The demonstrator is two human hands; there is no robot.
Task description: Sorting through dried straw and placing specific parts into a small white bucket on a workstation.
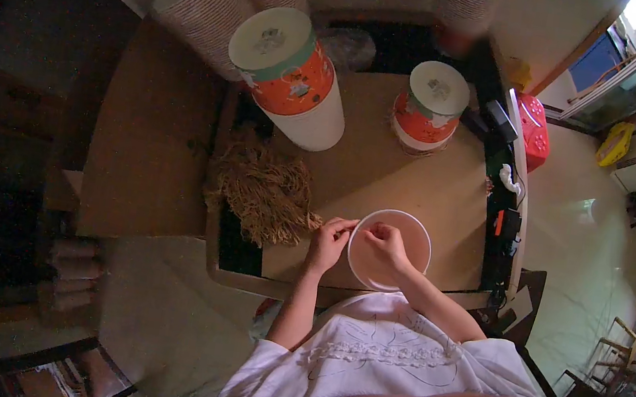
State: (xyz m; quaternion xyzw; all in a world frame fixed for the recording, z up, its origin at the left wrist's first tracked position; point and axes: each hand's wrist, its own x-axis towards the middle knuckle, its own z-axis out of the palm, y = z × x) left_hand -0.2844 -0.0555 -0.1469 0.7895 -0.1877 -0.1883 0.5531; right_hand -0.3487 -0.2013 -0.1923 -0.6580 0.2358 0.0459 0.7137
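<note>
A wide paper tub (413, 271) with a white rim and pale inside sits open side up at the table's near edge, close to my body. My left hand (331, 242) is at the tub's left rim, its thumb and fingers pinched together there. My right hand (386, 244) reaches over the rim into the tub, its fingers closed near the inner left wall. Whatever either hand pinches is too small or hidden to make out. Beside my left hand lies a loose tangled bundle of brown twine (264, 191), its ends reaching toward my fingers.
A tall stack of tubs (298, 103), orange and green, stands upside down behind the twine. A shorter stack (427, 116) is at the back right. Nested white tubs (199, 6) rise at the back left. Chargers and cables (506, 223) line the right edge, near a red stool (532, 130).
</note>
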